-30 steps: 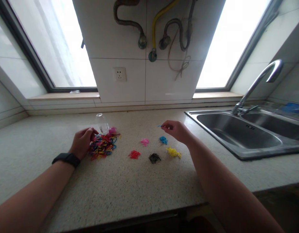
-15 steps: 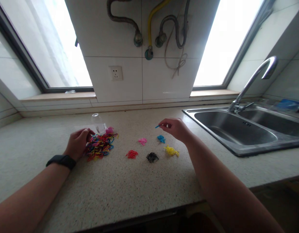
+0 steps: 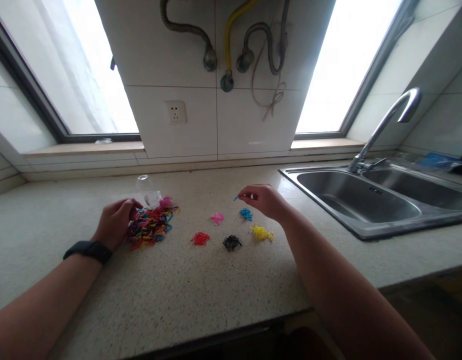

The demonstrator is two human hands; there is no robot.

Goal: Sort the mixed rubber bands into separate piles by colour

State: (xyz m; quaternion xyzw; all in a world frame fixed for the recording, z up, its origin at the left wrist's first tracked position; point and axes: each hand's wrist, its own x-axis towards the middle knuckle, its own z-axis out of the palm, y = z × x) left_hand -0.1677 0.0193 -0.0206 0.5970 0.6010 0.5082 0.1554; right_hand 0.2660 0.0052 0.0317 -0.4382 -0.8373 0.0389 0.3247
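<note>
The right hand pinches a thin blue strip between its fingertips, the grip narrow, above the table and just beyond a small blue pile. The left hand rests against the left edge of a large mixed-colour pile of similar strips; its fingertips are partly hidden, so whether its grip holds one I cannot tell. A dark wristband circles the left wrist.

Between the mixed pile and the right forearm lie four more small piles: pink left of the blue one, red nearer the mixed pile, black closest to the person, and yellow beside the right forearm. A clear container stands just behind the mixed pile. Right of the right hand is a steel sink with a curved faucet.
</note>
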